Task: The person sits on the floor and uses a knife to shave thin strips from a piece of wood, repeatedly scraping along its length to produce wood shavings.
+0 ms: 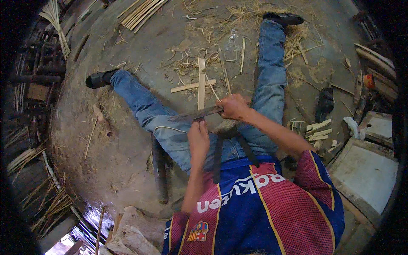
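My right hand (234, 107) is closed around the handle end of a long knife (197, 114), its dark blade pointing left across my lap. Just below the blade, my left hand (198, 135) pinches a thin, pale cane-like strip (168, 128). That strip curves out to the left over my thigh; where it runs under the blade is hidden. Another thin pale strip (211, 86) slants up from beside my right hand. Beyond the knife, a flat length of pale wood (201, 91) points away from me, with a shorter slat (182, 89) lying crosswise at it.
My legs in jeans stretch apart over the floor, strewn with shavings (187, 59). A bundle of split sticks (142, 15) lies at the far left. Short pale pieces (318, 129) and a pale board (363, 170) are at the right. A dark post (160, 174) stands by my left thigh.
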Demonstrator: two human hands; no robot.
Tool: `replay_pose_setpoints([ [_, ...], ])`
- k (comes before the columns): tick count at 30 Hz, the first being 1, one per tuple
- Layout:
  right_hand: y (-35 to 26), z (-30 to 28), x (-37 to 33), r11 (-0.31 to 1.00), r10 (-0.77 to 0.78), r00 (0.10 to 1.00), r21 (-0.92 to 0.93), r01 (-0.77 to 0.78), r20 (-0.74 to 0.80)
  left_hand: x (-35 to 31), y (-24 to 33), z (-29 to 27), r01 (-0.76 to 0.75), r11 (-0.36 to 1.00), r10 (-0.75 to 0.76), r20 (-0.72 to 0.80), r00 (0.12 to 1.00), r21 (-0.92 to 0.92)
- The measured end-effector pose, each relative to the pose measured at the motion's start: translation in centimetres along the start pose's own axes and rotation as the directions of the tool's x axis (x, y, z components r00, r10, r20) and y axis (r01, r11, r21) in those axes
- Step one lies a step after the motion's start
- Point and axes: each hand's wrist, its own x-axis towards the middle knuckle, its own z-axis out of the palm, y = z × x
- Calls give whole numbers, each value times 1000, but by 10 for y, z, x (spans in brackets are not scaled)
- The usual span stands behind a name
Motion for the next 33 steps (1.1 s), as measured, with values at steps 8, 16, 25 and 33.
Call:
replay_pose_setpoints([
  [8,70,6,31,963,262,958,98,-252,-114,-9,14,-6,110,987,-106,45,993,-115],
  [16,49,31,38,850,457,888,270,-452,47,8,-16,-19,493,772,-269,497,825,-401],
  [25,29,112,50,744,421,905,545,-386,66,42,-21,-51,592,328,-277,524,806,-737],
  [33,-4,89,46,817,459,883,438,-376,-99,78,6,-48,198,654,-311,-21,950,-730],
])
